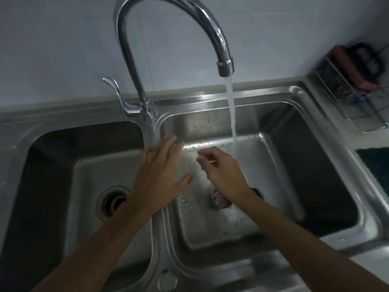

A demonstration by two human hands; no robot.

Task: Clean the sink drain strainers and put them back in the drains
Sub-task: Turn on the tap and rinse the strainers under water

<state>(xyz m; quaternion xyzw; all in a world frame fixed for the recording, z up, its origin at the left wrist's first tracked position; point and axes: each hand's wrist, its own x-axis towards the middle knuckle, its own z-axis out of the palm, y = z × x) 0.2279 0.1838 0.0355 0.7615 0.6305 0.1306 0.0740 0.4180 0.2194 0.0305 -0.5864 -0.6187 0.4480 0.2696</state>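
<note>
I find no word, brand, number or sign that I can read anywhere in front of me. The faucet (130,60), the steel sink (210,98) and the wire rack (347,98) on the worktop show only bare metal, and the dim, blurred view would hide any small marking.
</note>
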